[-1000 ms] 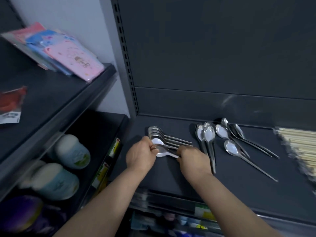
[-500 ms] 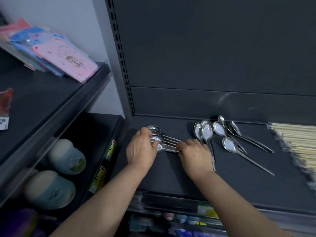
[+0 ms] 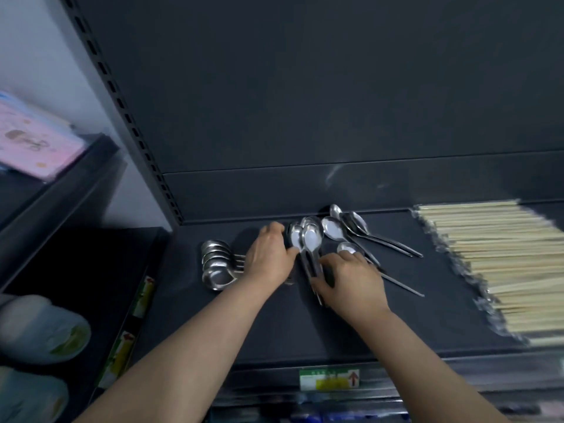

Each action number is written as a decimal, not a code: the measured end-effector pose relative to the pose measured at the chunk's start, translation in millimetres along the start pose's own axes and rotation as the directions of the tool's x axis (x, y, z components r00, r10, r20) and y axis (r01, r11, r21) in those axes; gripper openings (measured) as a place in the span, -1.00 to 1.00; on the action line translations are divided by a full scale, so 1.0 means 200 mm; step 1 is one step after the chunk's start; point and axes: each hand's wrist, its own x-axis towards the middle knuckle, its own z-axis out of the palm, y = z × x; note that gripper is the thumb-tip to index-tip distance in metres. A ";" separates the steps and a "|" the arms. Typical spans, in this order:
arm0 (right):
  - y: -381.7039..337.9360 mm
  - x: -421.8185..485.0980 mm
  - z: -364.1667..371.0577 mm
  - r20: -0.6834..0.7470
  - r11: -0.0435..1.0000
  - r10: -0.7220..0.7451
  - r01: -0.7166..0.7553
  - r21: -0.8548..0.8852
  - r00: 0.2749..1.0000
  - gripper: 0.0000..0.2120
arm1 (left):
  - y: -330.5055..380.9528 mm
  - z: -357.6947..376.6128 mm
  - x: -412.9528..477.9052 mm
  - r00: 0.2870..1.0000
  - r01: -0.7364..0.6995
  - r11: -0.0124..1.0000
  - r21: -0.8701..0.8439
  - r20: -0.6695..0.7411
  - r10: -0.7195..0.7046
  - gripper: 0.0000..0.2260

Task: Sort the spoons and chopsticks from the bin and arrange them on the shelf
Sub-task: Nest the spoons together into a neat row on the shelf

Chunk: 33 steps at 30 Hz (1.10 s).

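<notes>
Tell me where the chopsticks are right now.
In the head view, the chopsticks lie at the right end of the dark shelf, just right of the loose spoons.

Shop, retail aisle: dark metal display shelf [image 3: 274,328] fixed to a slotted upright [image 3: 128,117], flat back panel [image 3: 335,87] behind. Printed price label [image 3: 329,379] in the front-edge rail, yellow-green tags [image 3: 143,296] on the neighbouring bay. Stock grouped by kind: loose steel spoons [image 3: 215,264], wrapped chopsticks [image 3: 503,264], pink packets [image 3: 33,145] alongside.
</notes>
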 end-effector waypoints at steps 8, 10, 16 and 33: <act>0.10 0.02 0.02 0.135 0.986 -0.151 0.139 0.095 0.979 -0.63 | 0.17 0.09 0.14 0.999 0.042 0.997 0.064 -0.002 -0.042 -0.64; 0.13 0.02 0.02 0.117 0.981 -0.165 0.150 0.121 0.979 -0.63 | 0.19 0.10 0.16 0.998 0.068 0.994 0.084 -0.010 -0.068 -0.63; 0.16 0.03 0.02 0.123 0.971 -0.214 0.197 0.133 0.969 -0.68 | 0.23 0.16 0.18 0.994 0.108 0.979 0.172 -0.014 -0.107 -0.69; 0.09 -0.01 -0.11 0.363 0.561 0.115 -0.363 0.744 0.924 -0.93 | 0.28 0.11 0.01 0.976 0.218 0.682 -0.698 0.168 -0.140 -0.90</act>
